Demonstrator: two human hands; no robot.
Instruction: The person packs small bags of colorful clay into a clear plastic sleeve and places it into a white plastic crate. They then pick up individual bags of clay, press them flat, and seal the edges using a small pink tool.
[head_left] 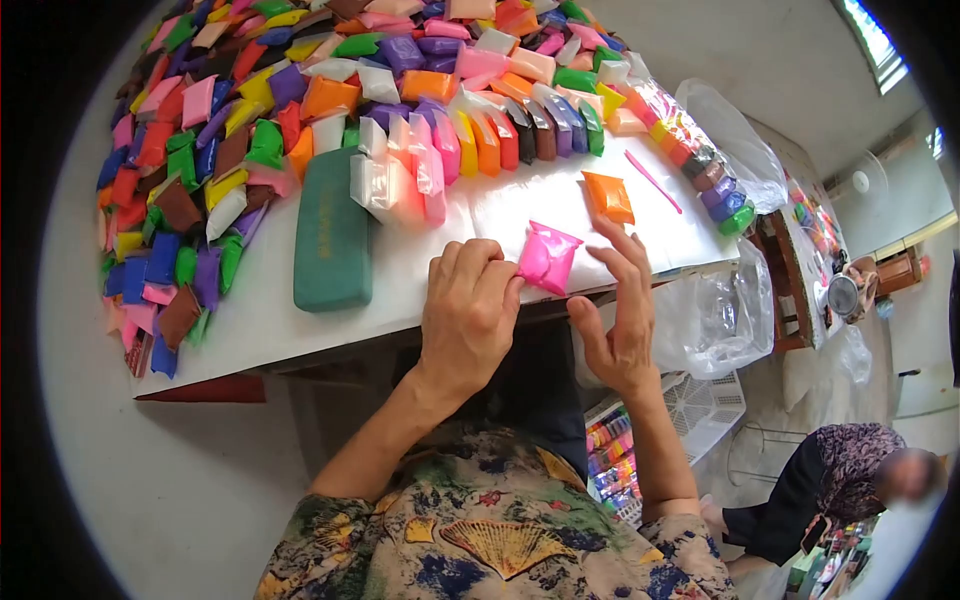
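Observation:
My left hand [468, 308] pinches the left corner of a bright pink packet [548, 257] over the front edge of the table. My right hand [624, 312] is open just right of the packet, fingers apart, with nothing in it. Beyond its fingertips lies an orange packet [608, 197], and a thin pink stick [653, 182] rests farther right. A green oblong case [333, 230] stands left of my left hand. Behind the hands runs a row of upright packets in several colours [490, 140], with clear-wrapped pale ones at its left end.
A large heap of coloured packets [200, 150] covers the table's left and back. Another wrapped row [712, 180] lines the right edge. Clear plastic bags [715, 310] hang at the right, above a white basket [715, 410] on the floor. A person [850, 480] bends at lower right.

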